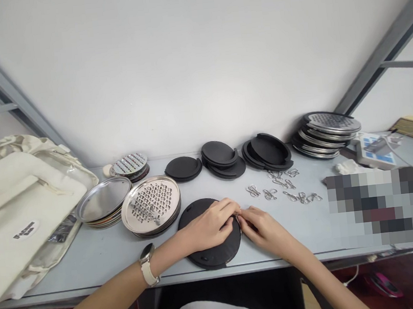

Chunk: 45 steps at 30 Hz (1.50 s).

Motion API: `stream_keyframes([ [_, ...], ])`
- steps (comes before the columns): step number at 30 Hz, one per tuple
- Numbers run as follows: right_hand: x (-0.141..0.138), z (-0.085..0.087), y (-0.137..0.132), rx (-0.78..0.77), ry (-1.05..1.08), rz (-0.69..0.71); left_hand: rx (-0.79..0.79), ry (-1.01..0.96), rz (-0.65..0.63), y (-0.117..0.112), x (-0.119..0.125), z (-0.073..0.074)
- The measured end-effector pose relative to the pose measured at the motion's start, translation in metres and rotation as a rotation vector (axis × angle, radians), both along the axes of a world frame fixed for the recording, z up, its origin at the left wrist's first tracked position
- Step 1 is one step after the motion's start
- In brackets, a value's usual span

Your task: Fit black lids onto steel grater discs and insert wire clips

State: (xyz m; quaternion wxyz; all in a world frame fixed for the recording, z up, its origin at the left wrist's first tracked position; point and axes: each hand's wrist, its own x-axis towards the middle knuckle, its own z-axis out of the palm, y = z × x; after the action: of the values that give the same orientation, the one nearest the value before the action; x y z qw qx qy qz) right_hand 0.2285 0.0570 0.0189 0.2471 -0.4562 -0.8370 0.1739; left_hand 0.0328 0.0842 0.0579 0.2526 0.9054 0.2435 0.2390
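A round black disc [212, 258] with a raised rim lies flat near the table's front edge. My left hand [215, 223] reaches across it, fingers bent over its right edge and closed on it. Against that edge, my right hand [258, 225] is closed in a pinch, its fingertips meeting those of my left. A small shiny bit shows between the fingertips, too small to name. Several bent silver wire clips [270, 194] are scattered just beyond my right hand.
Round metal grater plates [152, 204] and plain metal discs [104, 199] are stacked at left, beside a cream bag [23, 208]. Black round holders [219, 153] line the wall. Grater plates in black holders [331, 126] stand back right, near a blue-and-white box [375, 151].
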Motion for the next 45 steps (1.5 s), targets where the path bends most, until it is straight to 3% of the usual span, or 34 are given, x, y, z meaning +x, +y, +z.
stream_keyframes([
  [13, 0.0012, -0.0042, -0.0007, -0.048, 0.104, -0.084, 0.117, 0.051, 0.052, 0.0017, -0.0003, 0.0002],
  [29, 0.0018, -0.0061, -0.002, -0.027, 0.099, -0.055, 0.051, -0.009, 0.042, 0.0025, -0.0001, 0.0002],
  [45, 0.0007, 0.0027, -0.006, -0.095, 0.149, -0.019, -0.164, -0.225, 0.171, 0.0061, 0.0011, 0.001],
])
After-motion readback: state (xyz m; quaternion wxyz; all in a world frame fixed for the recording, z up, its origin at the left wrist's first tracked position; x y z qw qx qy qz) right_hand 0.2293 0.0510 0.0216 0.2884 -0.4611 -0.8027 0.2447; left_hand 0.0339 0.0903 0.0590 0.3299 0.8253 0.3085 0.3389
